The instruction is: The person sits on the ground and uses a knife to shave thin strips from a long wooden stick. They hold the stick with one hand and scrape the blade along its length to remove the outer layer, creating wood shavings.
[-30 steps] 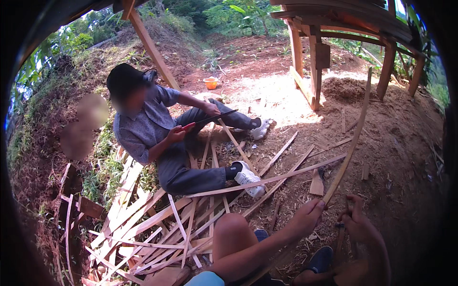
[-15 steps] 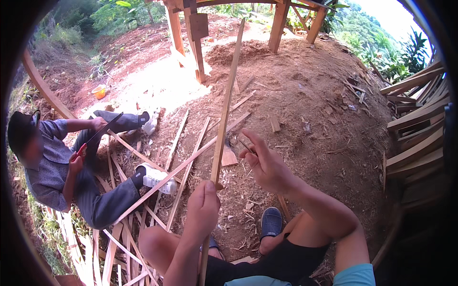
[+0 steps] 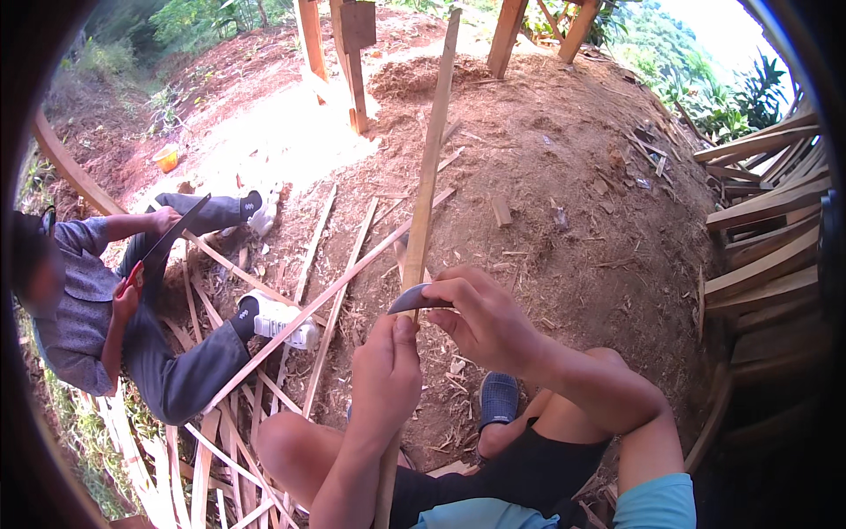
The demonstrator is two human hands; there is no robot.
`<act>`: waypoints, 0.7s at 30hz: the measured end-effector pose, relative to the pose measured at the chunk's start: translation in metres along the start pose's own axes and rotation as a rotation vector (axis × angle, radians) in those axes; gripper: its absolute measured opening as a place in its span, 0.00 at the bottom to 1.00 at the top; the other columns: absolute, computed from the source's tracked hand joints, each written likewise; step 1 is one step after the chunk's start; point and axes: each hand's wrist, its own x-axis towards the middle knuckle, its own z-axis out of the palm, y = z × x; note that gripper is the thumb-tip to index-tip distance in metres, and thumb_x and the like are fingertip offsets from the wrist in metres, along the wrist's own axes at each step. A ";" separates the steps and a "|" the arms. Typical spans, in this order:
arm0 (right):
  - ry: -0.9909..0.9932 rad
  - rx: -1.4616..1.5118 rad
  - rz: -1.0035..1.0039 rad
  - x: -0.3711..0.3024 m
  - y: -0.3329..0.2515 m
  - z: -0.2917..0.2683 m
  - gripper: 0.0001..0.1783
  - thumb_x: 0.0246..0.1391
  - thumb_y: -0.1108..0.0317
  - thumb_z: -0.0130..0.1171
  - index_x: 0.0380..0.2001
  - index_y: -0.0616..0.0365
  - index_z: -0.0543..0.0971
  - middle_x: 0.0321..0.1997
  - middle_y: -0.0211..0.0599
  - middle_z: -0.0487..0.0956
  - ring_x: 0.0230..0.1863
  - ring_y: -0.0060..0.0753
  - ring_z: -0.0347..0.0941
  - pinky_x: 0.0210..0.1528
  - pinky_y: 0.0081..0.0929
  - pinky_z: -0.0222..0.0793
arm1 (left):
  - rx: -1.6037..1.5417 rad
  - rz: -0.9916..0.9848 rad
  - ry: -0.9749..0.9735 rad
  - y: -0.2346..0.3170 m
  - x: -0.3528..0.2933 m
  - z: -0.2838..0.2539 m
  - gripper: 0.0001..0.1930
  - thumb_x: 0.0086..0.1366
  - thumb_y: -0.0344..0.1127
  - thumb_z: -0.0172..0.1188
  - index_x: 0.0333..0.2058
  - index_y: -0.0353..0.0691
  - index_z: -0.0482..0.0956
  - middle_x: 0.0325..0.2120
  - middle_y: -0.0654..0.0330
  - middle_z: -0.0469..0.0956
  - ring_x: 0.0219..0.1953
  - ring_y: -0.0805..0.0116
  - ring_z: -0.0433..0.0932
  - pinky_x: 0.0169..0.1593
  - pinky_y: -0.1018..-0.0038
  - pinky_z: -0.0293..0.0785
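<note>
My left hand [image 3: 384,375] is wrapped round a long, narrow wooden strip [image 3: 434,159], which rises from my lap away from me. My right hand [image 3: 486,319] pinches a short curved knife blade [image 3: 411,301] with a dark grey face. That blade lies across the strip just above my left thumb, touching or nearly touching the wood. My right fingers cover the knife's other end, so I cannot see whether it has a handle.
To the left sits a person [image 3: 79,300] holding a red-handled handsaw [image 3: 181,229]. Several loose strips [image 3: 339,309] crisscross the ground there. Stacked timber [image 3: 767,256] lines the right side. Wooden posts [image 3: 350,70] stand ahead, and a yellow bucket [image 3: 166,159] lies far left.
My right hand has moved left and down, bringing the knife from beside the strip onto it. My left hand still grips the strip. The view has shifted slightly.
</note>
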 end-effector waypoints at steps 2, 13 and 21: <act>0.016 -0.049 -0.062 -0.003 0.000 0.002 0.13 0.51 0.74 0.58 0.41 0.58 0.70 0.35 0.43 0.72 0.33 0.44 0.72 0.34 0.35 0.69 | -0.026 0.004 0.008 -0.003 -0.004 0.002 0.14 0.70 0.39 0.43 0.33 0.34 0.71 0.13 0.54 0.70 0.16 0.64 0.72 0.22 0.67 0.64; 0.129 -0.039 -0.079 -0.007 -0.001 -0.003 0.09 0.49 0.74 0.59 0.35 0.59 0.72 0.30 0.41 0.71 0.30 0.44 0.71 0.31 0.36 0.67 | -0.056 0.053 -0.023 -0.010 -0.009 0.012 0.16 0.71 0.45 0.41 0.28 0.41 0.66 0.11 0.70 0.62 0.11 0.83 0.60 0.14 0.83 0.55; 0.163 -0.088 -0.108 -0.008 0.000 -0.020 0.09 0.49 0.72 0.59 0.34 0.59 0.73 0.27 0.38 0.71 0.29 0.43 0.70 0.30 0.36 0.66 | -0.025 0.064 -0.062 -0.001 -0.016 0.017 0.17 0.72 0.46 0.39 0.27 0.42 0.64 0.11 0.69 0.62 0.11 0.83 0.61 0.14 0.83 0.56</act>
